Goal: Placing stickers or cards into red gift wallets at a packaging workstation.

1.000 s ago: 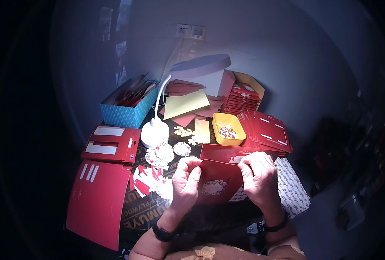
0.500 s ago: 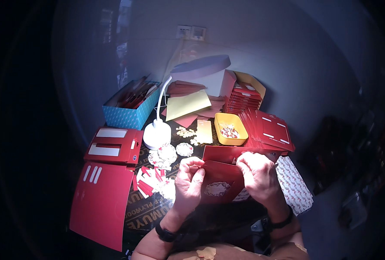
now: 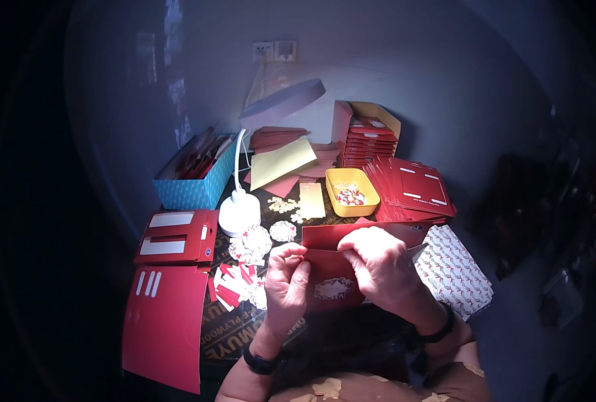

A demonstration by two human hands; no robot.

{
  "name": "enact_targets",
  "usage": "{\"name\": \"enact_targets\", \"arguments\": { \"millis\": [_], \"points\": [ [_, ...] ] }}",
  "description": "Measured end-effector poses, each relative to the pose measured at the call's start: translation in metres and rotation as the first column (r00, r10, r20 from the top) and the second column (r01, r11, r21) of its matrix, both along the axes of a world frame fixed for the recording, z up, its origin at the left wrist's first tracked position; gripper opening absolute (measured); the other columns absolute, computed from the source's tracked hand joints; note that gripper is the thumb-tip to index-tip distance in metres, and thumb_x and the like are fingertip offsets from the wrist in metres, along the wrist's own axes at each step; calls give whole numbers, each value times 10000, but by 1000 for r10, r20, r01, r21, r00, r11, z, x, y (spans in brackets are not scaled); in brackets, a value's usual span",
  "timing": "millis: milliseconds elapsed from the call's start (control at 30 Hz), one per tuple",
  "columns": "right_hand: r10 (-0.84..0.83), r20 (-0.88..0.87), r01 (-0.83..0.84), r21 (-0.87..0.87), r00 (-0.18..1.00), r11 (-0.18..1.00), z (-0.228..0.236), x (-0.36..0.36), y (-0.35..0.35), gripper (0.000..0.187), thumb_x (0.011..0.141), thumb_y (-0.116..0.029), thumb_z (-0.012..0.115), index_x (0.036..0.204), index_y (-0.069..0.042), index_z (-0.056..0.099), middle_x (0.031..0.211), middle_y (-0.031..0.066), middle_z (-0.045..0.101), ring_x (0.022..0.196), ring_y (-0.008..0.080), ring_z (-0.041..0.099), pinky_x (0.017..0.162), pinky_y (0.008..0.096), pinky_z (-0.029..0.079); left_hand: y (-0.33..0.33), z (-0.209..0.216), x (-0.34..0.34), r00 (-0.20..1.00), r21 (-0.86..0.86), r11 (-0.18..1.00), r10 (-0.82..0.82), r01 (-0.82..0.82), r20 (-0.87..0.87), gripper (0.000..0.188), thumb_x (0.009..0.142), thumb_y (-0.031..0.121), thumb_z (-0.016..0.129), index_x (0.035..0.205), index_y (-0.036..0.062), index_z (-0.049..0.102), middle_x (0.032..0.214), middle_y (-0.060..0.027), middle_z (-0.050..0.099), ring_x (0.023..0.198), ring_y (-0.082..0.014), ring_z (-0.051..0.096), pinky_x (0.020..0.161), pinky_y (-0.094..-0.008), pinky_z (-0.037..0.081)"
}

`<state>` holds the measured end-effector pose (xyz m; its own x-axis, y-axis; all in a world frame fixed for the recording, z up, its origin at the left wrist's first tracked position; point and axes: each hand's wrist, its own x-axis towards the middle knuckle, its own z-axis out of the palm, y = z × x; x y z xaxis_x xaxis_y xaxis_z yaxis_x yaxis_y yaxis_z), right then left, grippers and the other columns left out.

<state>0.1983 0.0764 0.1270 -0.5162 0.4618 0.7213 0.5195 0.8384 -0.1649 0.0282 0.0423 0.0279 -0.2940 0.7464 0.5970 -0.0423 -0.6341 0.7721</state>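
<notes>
Just below the middle of the frame, both hands grip a red envelope (image 3: pixel 335 278) with a pale ornament on its front. The left hand (image 3: pixel 286 281) pinches its left edge, fingers closed on the paper, while the right hand (image 3: pixel 378 264) is clamped over its upper right corner (the flap stands open behind the fingers).

To the left of the hands, small red and white cut-outs (image 3: pixel 241 281) lie scattered on the desk (image 3: pixel 221 335). Further left sit a stack of red folded cards (image 3: pixel 174 238) and, lower, a large red sheet (image 3: pixel 164 328) at the desk's lower left.

Above the hands a white desk lamp (image 3: pixel 241 211) stands on its round base, its head arching to the upper middle. Right of it a yellow tray (image 3: pixel 351 193) holds small pieces, and a fanned pile of red envelopes (image 3: pixel 415 191) lies to the tray's right. A blue dotted box (image 3: pixel 190 187) sits at the upper left, and a patterned white packet (image 3: pixel 455 268) lies right of the hands.
</notes>
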Motion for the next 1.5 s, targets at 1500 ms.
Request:
{"name": "enact_targets", "arguments": {
  "millis": [1500],
  "points": [
    [-4, -151, 12, 56, 988, 998, -13, 46, 9, 104, 797, -22, 726, 853, -62, 648, 768, 70, 628, 746, 279, 592, 727, 400, 457, -3, 16, -5, 743, 342, 880, 465, -329, -482, 286, 847, -48, 710, 1107, 20, 615, 1024, -121, 695, 903, -267, 656, 803, -359, 515]
  ]
}}
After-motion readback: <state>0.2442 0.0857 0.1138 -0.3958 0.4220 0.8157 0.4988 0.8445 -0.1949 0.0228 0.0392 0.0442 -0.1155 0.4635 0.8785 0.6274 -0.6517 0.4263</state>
